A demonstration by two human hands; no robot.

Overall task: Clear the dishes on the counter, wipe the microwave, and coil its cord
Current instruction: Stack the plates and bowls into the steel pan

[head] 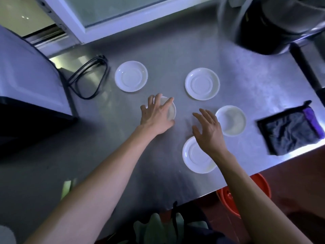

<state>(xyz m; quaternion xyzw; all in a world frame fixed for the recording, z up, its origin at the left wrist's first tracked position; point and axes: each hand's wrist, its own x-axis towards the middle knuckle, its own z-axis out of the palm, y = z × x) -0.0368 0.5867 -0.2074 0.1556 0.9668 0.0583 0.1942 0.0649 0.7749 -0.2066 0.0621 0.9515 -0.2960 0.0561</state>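
The steel worktop [175, 50] fills most of the view, and its near edge runs from the right side down toward the person. The microwave [26, 81] stands at the left edge of the worktop, and its black cord [88, 78] lies in a loose loop on the worktop just beside the microwave's right side. A dark round appliance [274, 27] stands at the far right corner. A dark folded cloth [290, 131] with a purple strip lies near the right edge, close to the near edge. Five white saucers are spread over the middle of the worktop. The far left saucer [131, 76] lies near the cord loop, and the far right saucer [202, 83] lies well apart from it. The right saucer [232, 120] lies between the right hand and the cloth. The near saucer [195, 155] lies close to the near edge, partly under the right wrist. The left hand [156, 115] rests on top of the middle saucer [171, 110], its fingers [167, 103] spread and a little bent over the rim; they touch it, but I cannot tell if they grasp it. The right hand [209, 129] hovers over the worktop with the fingers released and spread, holding nothing. An orange bucket [246, 196] stands on the floor below the near edge.
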